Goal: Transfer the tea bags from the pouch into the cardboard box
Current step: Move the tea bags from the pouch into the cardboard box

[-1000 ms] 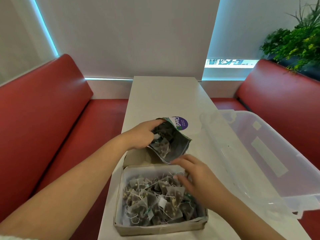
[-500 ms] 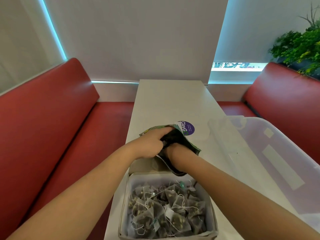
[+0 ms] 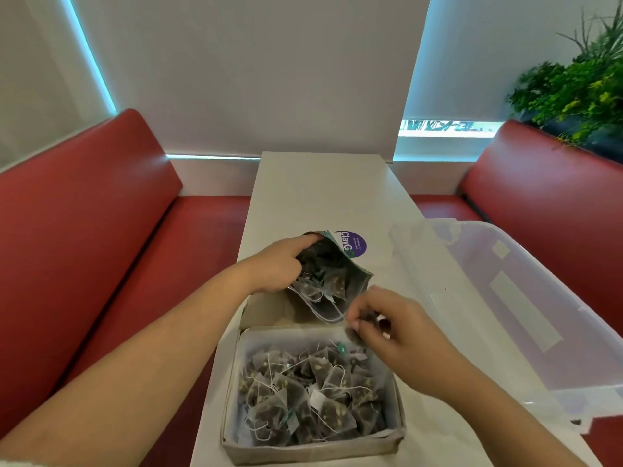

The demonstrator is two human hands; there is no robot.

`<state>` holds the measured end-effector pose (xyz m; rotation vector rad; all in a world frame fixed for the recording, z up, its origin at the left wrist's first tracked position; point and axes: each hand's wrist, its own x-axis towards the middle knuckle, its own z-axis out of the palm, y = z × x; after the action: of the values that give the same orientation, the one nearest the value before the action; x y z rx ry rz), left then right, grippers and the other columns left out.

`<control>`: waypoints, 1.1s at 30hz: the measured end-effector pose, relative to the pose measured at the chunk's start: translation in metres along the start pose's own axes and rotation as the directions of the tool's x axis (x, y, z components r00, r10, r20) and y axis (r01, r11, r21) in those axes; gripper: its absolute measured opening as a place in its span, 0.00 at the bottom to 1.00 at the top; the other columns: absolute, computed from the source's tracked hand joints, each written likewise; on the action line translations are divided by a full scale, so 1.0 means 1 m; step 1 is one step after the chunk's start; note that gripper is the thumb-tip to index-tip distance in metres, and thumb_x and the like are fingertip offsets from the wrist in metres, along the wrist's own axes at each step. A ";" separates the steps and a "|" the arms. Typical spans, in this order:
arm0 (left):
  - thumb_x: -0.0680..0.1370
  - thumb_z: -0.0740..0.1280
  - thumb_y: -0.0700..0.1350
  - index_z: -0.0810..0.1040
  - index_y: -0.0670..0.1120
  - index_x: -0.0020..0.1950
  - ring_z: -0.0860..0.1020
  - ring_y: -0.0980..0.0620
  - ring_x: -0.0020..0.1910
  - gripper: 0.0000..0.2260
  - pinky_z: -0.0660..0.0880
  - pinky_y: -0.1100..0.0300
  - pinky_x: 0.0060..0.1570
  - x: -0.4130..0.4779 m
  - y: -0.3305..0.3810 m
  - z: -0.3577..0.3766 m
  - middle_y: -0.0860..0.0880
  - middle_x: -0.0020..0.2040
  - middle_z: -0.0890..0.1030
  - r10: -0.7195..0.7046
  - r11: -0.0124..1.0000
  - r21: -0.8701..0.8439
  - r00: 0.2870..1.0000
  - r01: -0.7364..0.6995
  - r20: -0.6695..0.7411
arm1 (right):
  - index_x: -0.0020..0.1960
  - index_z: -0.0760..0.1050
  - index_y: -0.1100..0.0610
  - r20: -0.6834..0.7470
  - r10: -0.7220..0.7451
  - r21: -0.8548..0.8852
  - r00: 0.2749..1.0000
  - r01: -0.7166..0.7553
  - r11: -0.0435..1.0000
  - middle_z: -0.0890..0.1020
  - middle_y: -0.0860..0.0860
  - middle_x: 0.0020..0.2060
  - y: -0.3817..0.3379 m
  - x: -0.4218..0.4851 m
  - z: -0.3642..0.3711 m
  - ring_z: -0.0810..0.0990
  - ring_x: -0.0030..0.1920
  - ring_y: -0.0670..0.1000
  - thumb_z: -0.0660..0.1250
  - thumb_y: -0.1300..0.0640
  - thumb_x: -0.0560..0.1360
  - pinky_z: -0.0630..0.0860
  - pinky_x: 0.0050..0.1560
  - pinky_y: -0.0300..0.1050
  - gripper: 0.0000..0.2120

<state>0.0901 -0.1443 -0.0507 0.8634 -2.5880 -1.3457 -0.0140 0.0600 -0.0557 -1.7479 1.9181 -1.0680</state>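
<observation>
Right hand (image 3: pixel 397 328) pinched (above box (image 3: pixel 313 448)) —

Narrow white table (image 3: pixel 323 193) running up the centre of the frame. On it: a cardboard box (image 3: pixel 313 449) at lower centre, a purple round sticker (image 3: pixel 358 245) mid-frame, a clear plastic bin (image 3: pixel 526 308) at right

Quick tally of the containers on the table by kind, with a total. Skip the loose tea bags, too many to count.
Pouch: 1
Cardboard box: 1
Clear plastic bin: 1
Total: 3
</observation>
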 end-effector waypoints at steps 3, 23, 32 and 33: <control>0.72 0.52 0.27 0.65 0.54 0.72 0.69 0.49 0.67 0.33 0.68 0.62 0.57 -0.001 0.002 0.001 0.48 0.69 0.72 0.015 1.000 0.016 1.000 -0.015 -0.002 | 0.51 0.78 0.48 0.265 0.112 -0.145 0.958 -0.075 0.987 0.80 0.43 0.48 0.012 -0.017 0.015 0.78 0.46 0.41 0.65 0.59 0.76 0.77 0.49 0.40 0.08; 0.70 0.53 0.27 0.63 0.51 0.74 0.62 0.53 0.72 0.35 0.59 0.63 0.68 0.001 -0.003 0.004 0.51 0.73 0.67 0.072 0.995 0.064 0.997 -0.071 -0.007 | 0.64 0.71 0.56 0.342 0.385 -0.744 0.857 -0.003 0.668 0.79 0.55 0.55 0.050 0.130 0.078 0.77 0.53 0.56 0.63 0.58 0.76 0.73 0.57 0.49 0.16; 0.71 0.52 0.26 0.67 0.53 0.71 0.71 0.50 0.64 0.34 0.72 0.58 0.60 0.001 -0.001 -0.001 0.49 0.66 0.74 0.035 0.999 -0.023 0.999 -0.035 -0.012 | 0.48 0.77 0.54 0.000 -0.059 -0.173 0.998 0.058 0.983 0.80 0.47 0.44 0.009 0.043 0.015 0.78 0.43 0.48 0.64 0.68 0.73 0.76 0.44 0.41 0.11; 0.70 0.52 0.26 0.68 0.52 0.70 0.71 0.50 0.64 0.34 0.72 0.58 0.60 0.001 0.000 0.000 0.49 0.66 0.74 0.032 0.999 -0.027 0.999 -0.032 -0.008 | 0.47 0.77 0.53 0.007 -0.046 -0.106 0.999 0.047 0.993 0.79 0.46 0.43 0.006 0.032 0.011 0.78 0.43 0.46 0.64 0.68 0.73 0.76 0.44 0.38 0.11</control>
<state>0.0894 -0.1450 -0.0511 0.8182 -2.5606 -1.3635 -0.0170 0.0258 -0.0601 -1.8588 1.9742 -0.9934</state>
